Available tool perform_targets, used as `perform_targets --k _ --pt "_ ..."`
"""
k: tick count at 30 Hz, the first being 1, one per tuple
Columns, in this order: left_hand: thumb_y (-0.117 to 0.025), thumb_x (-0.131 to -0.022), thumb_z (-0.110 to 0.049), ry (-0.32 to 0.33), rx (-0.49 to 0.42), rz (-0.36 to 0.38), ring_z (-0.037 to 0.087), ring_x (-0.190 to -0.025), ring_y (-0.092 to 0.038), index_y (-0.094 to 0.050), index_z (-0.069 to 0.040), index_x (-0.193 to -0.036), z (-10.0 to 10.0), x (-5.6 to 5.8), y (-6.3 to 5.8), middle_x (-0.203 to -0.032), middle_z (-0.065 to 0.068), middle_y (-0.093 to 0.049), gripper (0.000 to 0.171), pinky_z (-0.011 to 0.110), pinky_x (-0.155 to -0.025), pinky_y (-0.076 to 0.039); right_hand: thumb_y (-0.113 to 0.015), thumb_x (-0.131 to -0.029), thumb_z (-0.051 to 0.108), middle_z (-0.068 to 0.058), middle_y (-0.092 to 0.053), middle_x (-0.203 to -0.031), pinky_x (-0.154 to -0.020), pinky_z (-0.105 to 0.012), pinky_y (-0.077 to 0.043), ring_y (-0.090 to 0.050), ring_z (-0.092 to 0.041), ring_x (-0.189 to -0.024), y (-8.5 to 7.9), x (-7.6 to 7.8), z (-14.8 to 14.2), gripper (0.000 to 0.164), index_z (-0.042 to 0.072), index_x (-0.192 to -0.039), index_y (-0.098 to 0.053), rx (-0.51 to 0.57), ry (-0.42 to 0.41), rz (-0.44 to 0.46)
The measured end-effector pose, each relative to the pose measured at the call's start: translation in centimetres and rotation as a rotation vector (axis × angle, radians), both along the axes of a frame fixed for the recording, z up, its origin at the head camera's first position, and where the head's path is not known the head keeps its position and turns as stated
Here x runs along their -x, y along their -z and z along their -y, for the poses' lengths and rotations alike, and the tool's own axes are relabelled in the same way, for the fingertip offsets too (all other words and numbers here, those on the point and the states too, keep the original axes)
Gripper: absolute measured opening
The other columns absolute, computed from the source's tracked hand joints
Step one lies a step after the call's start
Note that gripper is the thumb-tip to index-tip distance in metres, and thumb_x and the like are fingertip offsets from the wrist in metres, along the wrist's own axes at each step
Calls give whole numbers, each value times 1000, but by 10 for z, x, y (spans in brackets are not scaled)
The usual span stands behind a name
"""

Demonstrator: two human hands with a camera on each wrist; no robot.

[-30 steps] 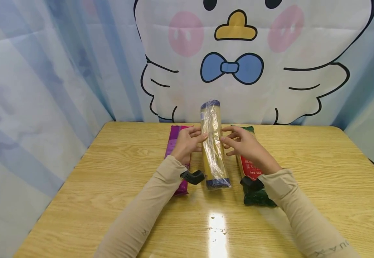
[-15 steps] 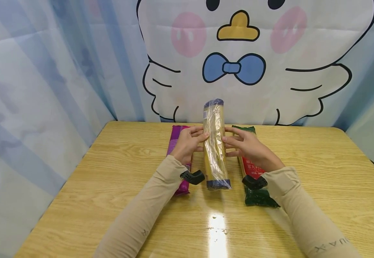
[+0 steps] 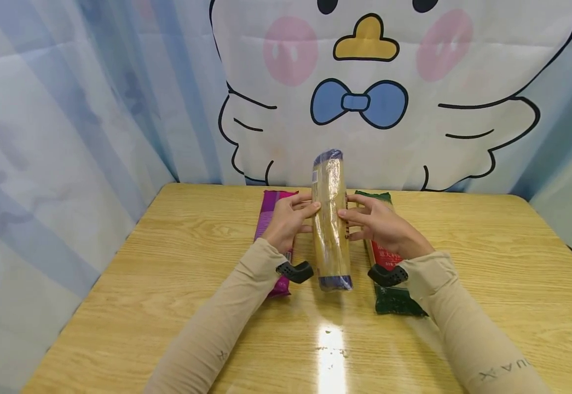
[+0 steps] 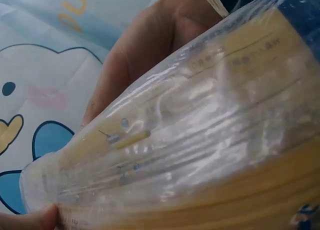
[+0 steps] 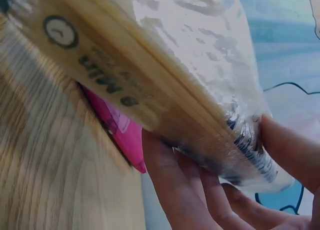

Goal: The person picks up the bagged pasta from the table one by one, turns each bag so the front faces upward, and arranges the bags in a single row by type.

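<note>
A long pack of spaghetti [image 3: 331, 235] in clear film with dark blue ends stands tilted above the table, held between both hands. My left hand [image 3: 287, 219] grips its left edge, thumb on the front and fingers behind. On the opposite edge, my right hand [image 3: 383, 225] holds it with the thumb in front. Yellow strands and printed marks show through the shiny film of the spaghetti pack [image 4: 200, 140] in the left wrist view. The right wrist view shows "9 Min" printed along the side of the spaghetti pack [image 5: 150, 85], with several curled fingers [image 5: 172, 185] beneath it.
A purple pack [image 3: 269, 207] lies on the wooden table [image 3: 177, 262], partly under my left arm. To the right lies a green and red pack [image 3: 398, 302], partly covered by my right hand and wrist. Behind the table hangs a curtain [image 3: 266, 137] with a cartoon figure.
The spaghetti pack has shifted slightly right and turned a little about its length, so print now shows at its right edge. Both hands stay on it; the other packs lie still.
</note>
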State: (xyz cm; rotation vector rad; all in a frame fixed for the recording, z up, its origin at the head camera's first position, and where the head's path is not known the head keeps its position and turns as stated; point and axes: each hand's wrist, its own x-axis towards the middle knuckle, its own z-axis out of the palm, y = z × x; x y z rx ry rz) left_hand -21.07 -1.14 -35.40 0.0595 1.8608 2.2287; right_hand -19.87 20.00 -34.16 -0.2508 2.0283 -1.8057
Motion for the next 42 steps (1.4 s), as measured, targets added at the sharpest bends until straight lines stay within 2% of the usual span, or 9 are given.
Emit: perform_targets --k 6,10,15,21,25,30,35,42 --pt "-63 -98 -11 23 13 -19 34 -113 -65 -55 -4 -140 -2 1 3 -132 20 -60 43 43 -82 -61 -63 -99 23 -27 -38 -150 -88 -47 -58 -50 -36 -127 -3 -3 1 79 5 -158 -14 -28 39 -36" --pt "-62 -99 -13 47 9 -21 32 -114 -63 -53 -4 -141 -3 1 3 -132 20 -59 44 45 -87 -59 -63 -99 21 -28 -43 -145 -86 -49 -59 -57 -27 -116 -4 -4 2 72 5 -156 -22 -34 62 -57" --pt "-60 -101 -15 81 13 -30 31 -116 -62 -52 -4 -142 -2 0 3 -132 19 -60 43 46 -90 -58 -62 -99 17 -27 -45 -140 -84 -49 -59 -61 -21 -108 -5 -7 4 68 6 -155 -25 -26 84 -84" --pt "-61 -100 -16 50 49 -69 33 -115 -64 -58 -2 -135 0 -2 2 -129 20 -63 38 43 -89 -59 -64 -98 14 -25 -50 -133 -78 -46 -61 -66 -17 -100 -9 -10 7 69 5 -155 -25 -48 125 -119" --pt "-63 -99 -20 42 89 -97 32 -113 -65 -58 -2 -135 -1 -6 0 -128 18 -63 40 42 -89 -58 -64 -97 13 -23 -54 -125 -75 -45 -62 -68 -14 -93 -11 -12 7 71 4 -155 -24 -72 155 -128" --pt "-66 -97 -27 70 134 -120 28 -113 -64 -55 -6 -139 -4 -11 -4 -129 16 -61 49 42 -85 -60 -66 -96 14 -25 -51 -128 -77 -47 -61 -68 -18 -93 -12 -13 7 73 5 -155 -23 -75 155 -114" --pt "-67 -96 -28 88 126 -105 30 -114 -64 -52 -6 -141 -8 -15 -5 -131 17 -59 52 41 -82 -61 -67 -96 13 -28 -49 -132 -78 -49 -61 -67 -27 -98 -13 -14 9 72 5 -154 -24 -83 154 -115" --pt "-71 -92 -38 54 140 -86 30 -113 -64 -52 -5 -140 -15 -19 -8 -131 16 -60 61 45 -84 -60 -68 -95 14 -23 -53 -122 -72 -45 -62 -66 -30 -100 -17 -21 18 70 6 -153 -29 -191 161 -193"
